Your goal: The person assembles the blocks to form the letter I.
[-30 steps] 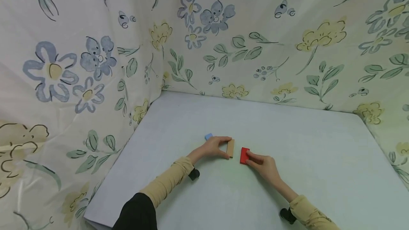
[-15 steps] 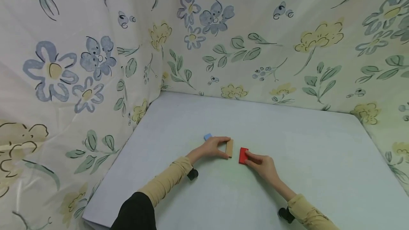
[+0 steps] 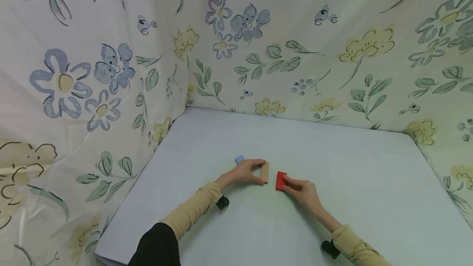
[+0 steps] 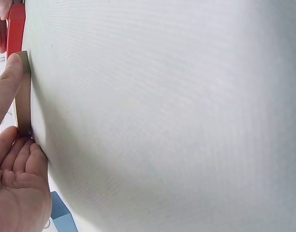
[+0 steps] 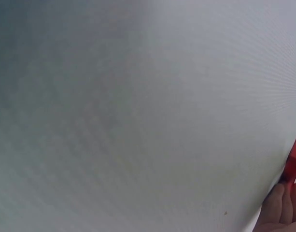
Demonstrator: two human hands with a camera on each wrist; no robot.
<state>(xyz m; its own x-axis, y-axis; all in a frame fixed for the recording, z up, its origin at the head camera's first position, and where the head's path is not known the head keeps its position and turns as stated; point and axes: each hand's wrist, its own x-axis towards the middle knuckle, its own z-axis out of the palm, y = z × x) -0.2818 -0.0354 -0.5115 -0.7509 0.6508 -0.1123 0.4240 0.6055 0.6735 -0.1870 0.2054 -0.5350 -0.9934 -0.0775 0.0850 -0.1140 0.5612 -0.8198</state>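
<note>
In the head view my left hand [image 3: 244, 171] holds a tan, narrow wooden block [image 3: 264, 173] between thumb and fingers at its two short ends. My right hand [image 3: 306, 192] pinches a red rectangular block [image 3: 280, 180] by its right side. A small gap parts the two blocks, the red one lying to the right. Behind the left hand sits a blue block [image 3: 239, 159], partly hidden by that hand. The left wrist view shows the thumb on one end of the tan block [image 4: 23, 96], with fingers at the other. Only a corner of the red block [image 5: 293, 162] shows in the right wrist view.
All the blocks are on a white table [image 3: 332, 167]. Floral curtain cloth [image 3: 273, 73] hangs along its back and left sides. Each forearm wears a black wrist device, such as the one by the left cuff [image 3: 223, 202].
</note>
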